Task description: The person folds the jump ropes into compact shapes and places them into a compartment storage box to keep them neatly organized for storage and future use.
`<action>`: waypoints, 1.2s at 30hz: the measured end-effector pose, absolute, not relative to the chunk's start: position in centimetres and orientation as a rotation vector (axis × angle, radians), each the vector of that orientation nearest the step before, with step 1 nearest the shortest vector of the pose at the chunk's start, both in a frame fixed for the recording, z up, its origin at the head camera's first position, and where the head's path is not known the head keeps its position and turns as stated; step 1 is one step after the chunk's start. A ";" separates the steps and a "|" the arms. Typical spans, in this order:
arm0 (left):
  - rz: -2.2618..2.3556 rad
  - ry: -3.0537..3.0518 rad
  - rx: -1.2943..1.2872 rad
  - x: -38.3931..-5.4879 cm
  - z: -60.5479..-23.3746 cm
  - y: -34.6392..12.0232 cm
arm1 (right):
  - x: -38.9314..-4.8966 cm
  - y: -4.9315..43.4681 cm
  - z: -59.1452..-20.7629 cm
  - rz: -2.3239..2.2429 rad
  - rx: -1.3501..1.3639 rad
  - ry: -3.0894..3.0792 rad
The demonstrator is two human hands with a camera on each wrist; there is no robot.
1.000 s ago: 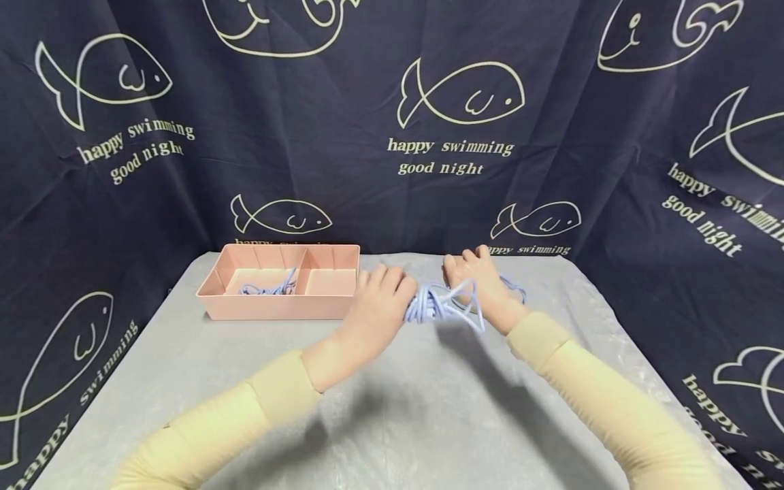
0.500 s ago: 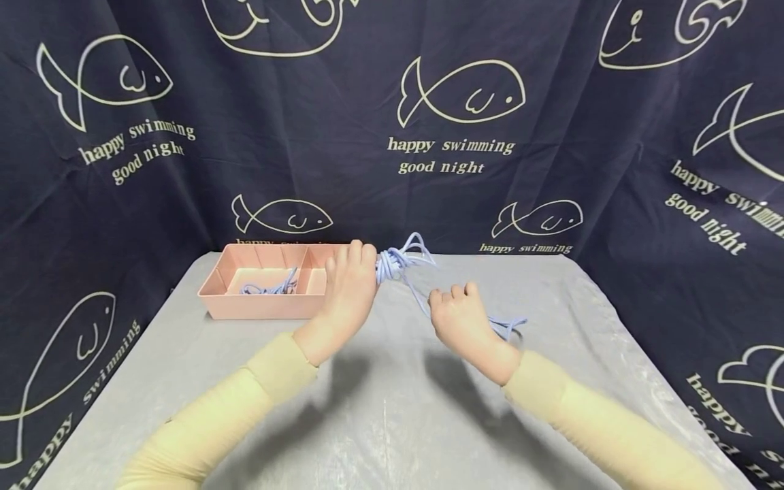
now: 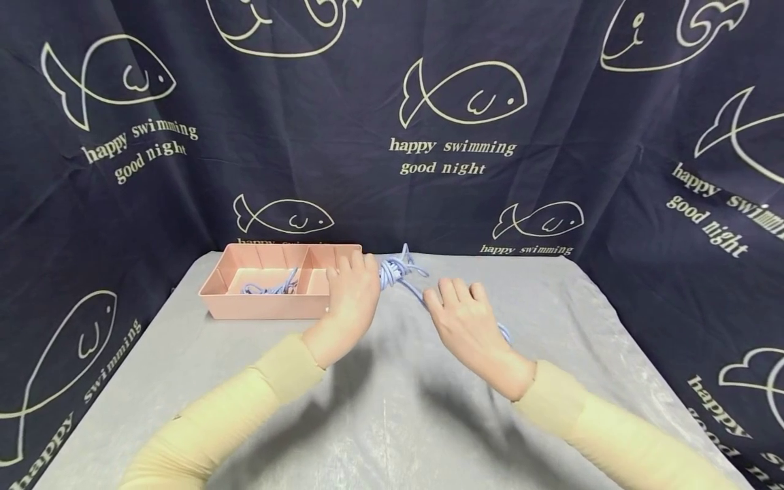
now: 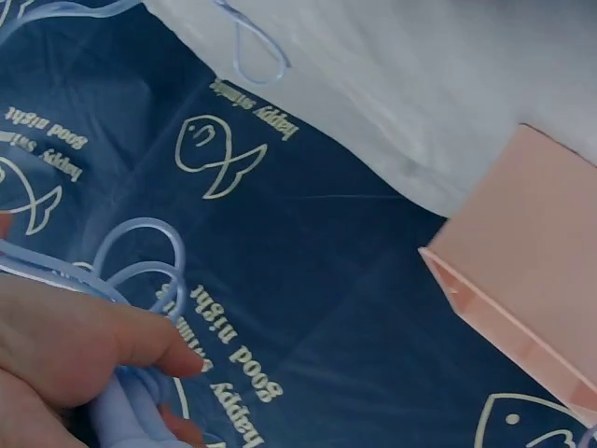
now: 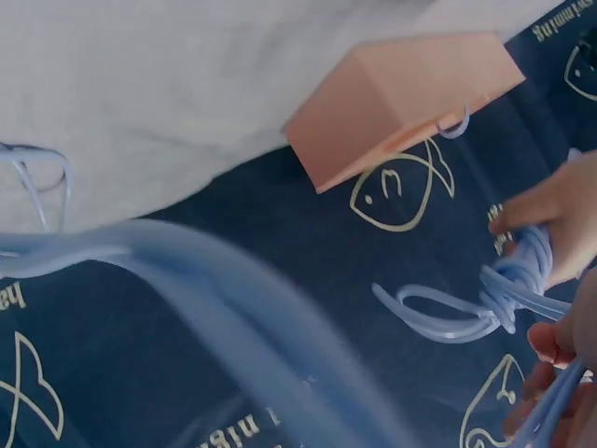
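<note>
In the head view my left hand (image 3: 352,299) grips a wound bundle of light-blue cord (image 3: 390,272) by the right end of the pink box. Small loops stick out of the bundle's far side. From it a strand runs across to my right hand (image 3: 468,330), whose curled fingers hold it; more cord shows beyond that wrist. The left wrist view has the left thumb (image 4: 154,350) pressed over the coils, with a double loop (image 4: 145,257) standing up behind. Doubled cord (image 5: 215,289) sweeps close past the right wrist camera, and the wrapped coils (image 5: 522,280) appear between both hands.
A pink divided box (image 3: 263,307) stands at the back left of the grey-covered table (image 3: 392,422). In its left compartment lies another blue cord (image 3: 269,289). Dark blue curtains (image 3: 453,218) with fish drawings enclose the back and sides.
The left hand has moved left with the bundle, toward the box. My right hand has come down nearer the front, drawing a strand out between the hands; the bundle's loops stick out less.
</note>
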State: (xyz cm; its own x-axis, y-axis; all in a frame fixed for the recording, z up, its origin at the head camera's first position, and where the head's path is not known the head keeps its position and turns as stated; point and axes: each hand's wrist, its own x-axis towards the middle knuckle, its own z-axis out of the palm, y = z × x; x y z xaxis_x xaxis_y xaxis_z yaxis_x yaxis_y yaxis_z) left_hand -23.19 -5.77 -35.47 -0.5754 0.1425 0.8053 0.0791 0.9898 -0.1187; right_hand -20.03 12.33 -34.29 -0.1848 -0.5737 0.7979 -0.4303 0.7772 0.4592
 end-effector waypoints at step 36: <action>0.394 -2.051 -0.669 -18.6 -35.7 -1.4 | -22.0 11.8 -27.2 -0.278 0.915 -1.758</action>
